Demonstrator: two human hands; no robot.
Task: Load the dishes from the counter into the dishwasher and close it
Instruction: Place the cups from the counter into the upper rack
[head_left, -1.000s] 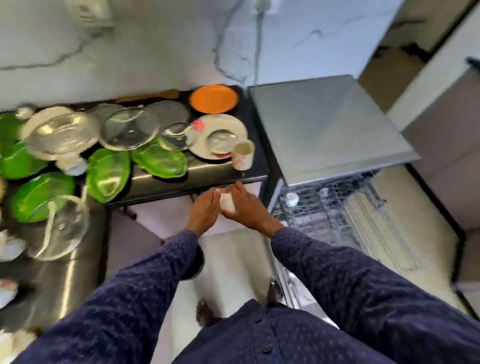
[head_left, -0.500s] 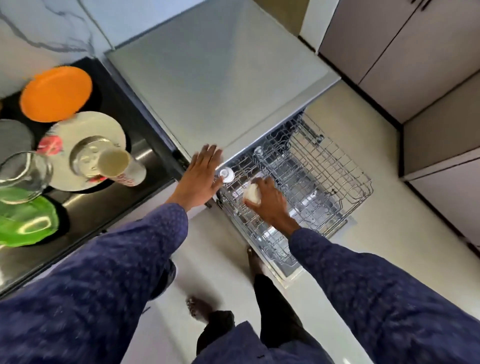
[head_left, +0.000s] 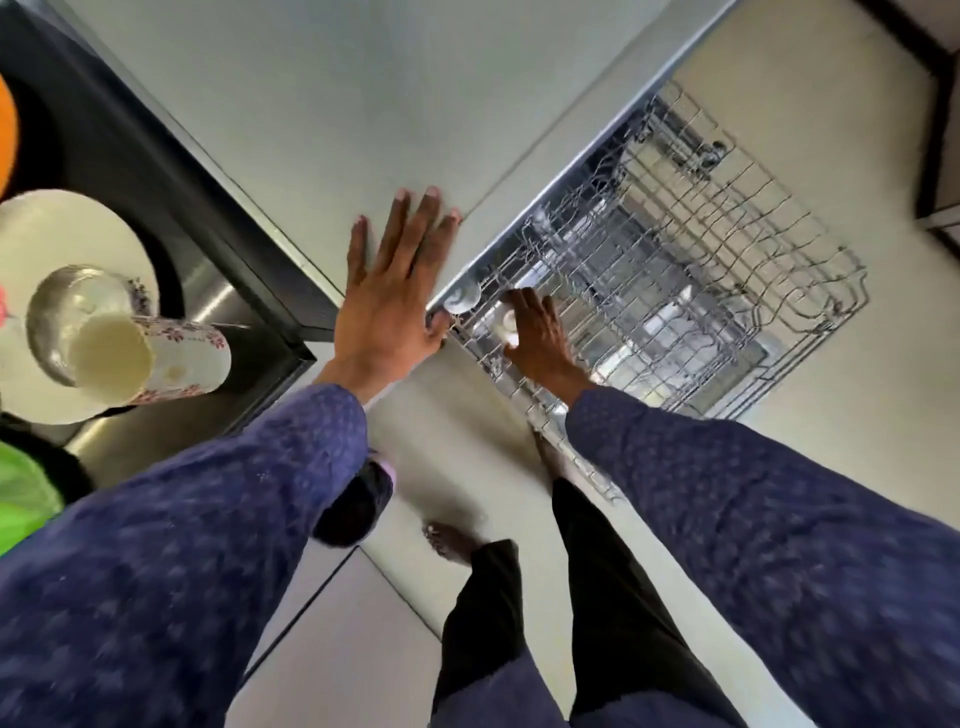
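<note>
Pale floor tiles (head_left: 810, 171) ran beneath a dishwasher whose flat grey top (head_left: 322, 104) filled the upper middle of the head view. Its wire rack (head_left: 691, 270) stood pulled out over the floor. The left hand (head_left: 387, 306) lay palm-down on the top at the front corner, with its fingers (head_left: 400, 234) straight, slightly spread and holding nothing; their tips reached toward the seam in the grey top. The right hand (head_left: 540, 335) was down inside the near-left corner of the rack, its fingers curled over a small white cup (head_left: 506, 325), of which only a pale part showed beside the fingertips. Whether the cup already sat on the wires could not be told. A round white knob (head_left: 462, 301) sat on the rack's corner, between the two hands and just beside the left thumb. Well to the left of the left hand's fingers, on the black counter (head_left: 104, 140), a floral mug (head_left: 156, 358) lay against a steel bowl (head_left: 67, 306) on a cream plate (head_left: 57, 234). An orange plate (head_left: 6, 135) and a green dish (head_left: 23, 493) showed only at the frame's left edge. Both arms wore dark blue patterned sleeves (head_left: 753, 519).
</note>
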